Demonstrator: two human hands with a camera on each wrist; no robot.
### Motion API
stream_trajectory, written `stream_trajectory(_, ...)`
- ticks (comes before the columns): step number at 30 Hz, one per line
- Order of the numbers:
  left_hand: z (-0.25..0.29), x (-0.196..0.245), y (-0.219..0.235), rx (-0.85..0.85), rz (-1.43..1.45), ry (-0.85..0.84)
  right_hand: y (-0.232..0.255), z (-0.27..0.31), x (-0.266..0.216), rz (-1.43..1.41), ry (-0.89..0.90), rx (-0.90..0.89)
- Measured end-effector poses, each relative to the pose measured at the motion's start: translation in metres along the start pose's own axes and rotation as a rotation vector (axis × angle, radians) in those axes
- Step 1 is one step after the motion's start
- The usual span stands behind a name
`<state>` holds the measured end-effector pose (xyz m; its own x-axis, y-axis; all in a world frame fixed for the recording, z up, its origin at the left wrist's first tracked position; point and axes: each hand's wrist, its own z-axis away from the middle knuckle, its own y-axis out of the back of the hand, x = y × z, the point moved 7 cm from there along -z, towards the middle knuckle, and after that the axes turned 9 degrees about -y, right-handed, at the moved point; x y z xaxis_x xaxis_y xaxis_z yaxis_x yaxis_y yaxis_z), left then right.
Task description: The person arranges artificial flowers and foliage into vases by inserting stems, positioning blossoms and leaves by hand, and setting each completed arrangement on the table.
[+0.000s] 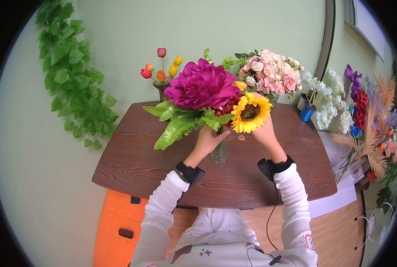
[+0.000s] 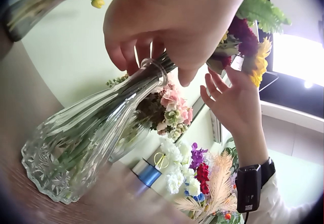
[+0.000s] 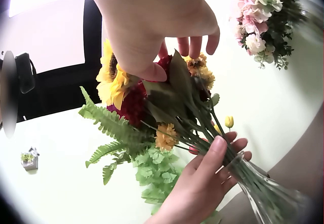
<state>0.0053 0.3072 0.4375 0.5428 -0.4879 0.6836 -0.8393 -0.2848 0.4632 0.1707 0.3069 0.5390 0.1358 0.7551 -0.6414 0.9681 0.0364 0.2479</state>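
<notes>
A glass vase [image 2: 86, 138] holding flower stems stands on the table [image 1: 136, 173]. My left hand [image 1: 208, 141] curls round the stems just above the vase's mouth, as the right wrist view shows [image 3: 207, 173]. A large magenta flower [image 1: 203, 84] and green fern leaves [image 1: 178, 129] spread above it. My right hand [image 1: 265, 133] is at the sunflower [image 1: 251, 112], its thumb on the flowers beneath the blooms and its fingers bent loosely round the bunch [image 3: 167, 41]. Dark red blooms [image 3: 132, 105] and small orange ones [image 3: 166, 137] sit in the bunch.
Behind stand a vase of tulips [image 1: 161, 89] and a pink bouquet [image 1: 276, 73]. A blue ribbon spool [image 1: 306, 111] is at the back right, near white flowers [image 1: 327, 111] and more stems. A thin green stem [image 1: 144, 142] lies on the left; a leafy vine [image 1: 74, 75] hangs on the wall.
</notes>
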Motion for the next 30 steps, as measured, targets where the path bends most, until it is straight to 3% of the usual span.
stream_trajectory(1, 0.0, -0.001, -0.002, -0.003, 0.0, 0.0, -0.002, 0.001, 0.005, -0.094, -0.04, -0.022)
stream_trajectory(3, -0.001, 0.007, 0.0, 0.114, 0.304, -0.159, -0.003, 0.003, 0.009, -0.189, -0.081, -0.044)
stream_trajectory(6, -0.002, 0.0, -0.005, -0.016, 0.278, -0.074, -0.004, 0.003, 0.01, -0.222, -0.118, -0.058)
stream_trajectory(9, -0.004, -0.01, -0.009, -0.014, 0.425, -0.074, -0.006, 0.006, 0.014, -0.22, -0.133, -0.059)
stream_trajectory(16, -0.002, -0.01, -0.009, 0.003, 0.44, -0.068, -0.009, 0.005, 0.009, -0.197, -0.042, 0.008)
stream_trajectory(18, -0.001, -0.012, -0.005, 0.121, 0.414, -0.163, -0.011, 0.001, 0.01, -0.22, -0.04, -0.011)
stream_trajectory(21, -0.002, -0.016, -0.004, 0.152, 0.368, -0.211, -0.012, -0.005, 0.006, -0.121, 0.101, -0.053)
stream_trajectory(30, -0.002, -0.014, -0.002, 0.153, 0.28, -0.176, -0.008, -0.009, 0.02, -0.197, 0.032, 0.02)
